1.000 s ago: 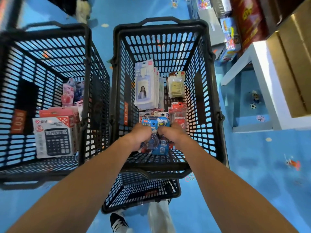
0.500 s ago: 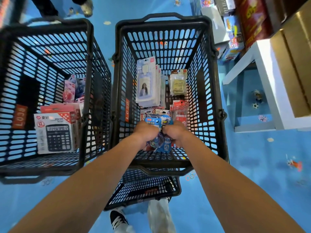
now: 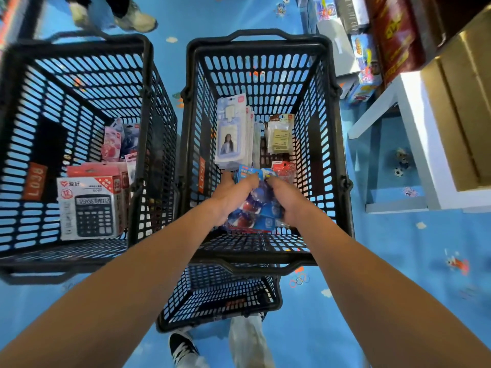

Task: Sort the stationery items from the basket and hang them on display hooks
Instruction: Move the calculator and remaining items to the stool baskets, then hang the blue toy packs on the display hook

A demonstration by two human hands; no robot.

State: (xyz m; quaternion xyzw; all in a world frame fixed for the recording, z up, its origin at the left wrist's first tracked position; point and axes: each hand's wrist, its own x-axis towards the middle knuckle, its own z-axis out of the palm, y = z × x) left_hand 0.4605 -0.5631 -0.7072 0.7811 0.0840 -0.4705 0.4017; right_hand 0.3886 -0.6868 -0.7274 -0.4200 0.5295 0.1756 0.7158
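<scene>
Both my hands reach into the middle black basket (image 3: 263, 46). My left hand (image 3: 229, 196) and my right hand (image 3: 285, 201) grip a stack of blue blister packs (image 3: 255, 205) from either side, near the basket's near wall. Behind them lie a stack of card-holder packs (image 3: 231, 136), a pack of yellow sticky notes (image 3: 279, 138) and a red pack (image 3: 284, 168). No display hooks are in view.
A second black basket (image 3: 79, 46) on the left holds a boxed calculator (image 3: 89, 208) and pink packs (image 3: 113, 144). A third basket (image 3: 220, 296) sits below the middle one. A white shelf (image 3: 414, 134) with boxes stands at the right. Another person's shoes (image 3: 132, 18) are at the top.
My hands have tightened around the blue packs and lifted them a little. The camera has tilted, so the baskets sit lower in view and another person's shoes now show.
</scene>
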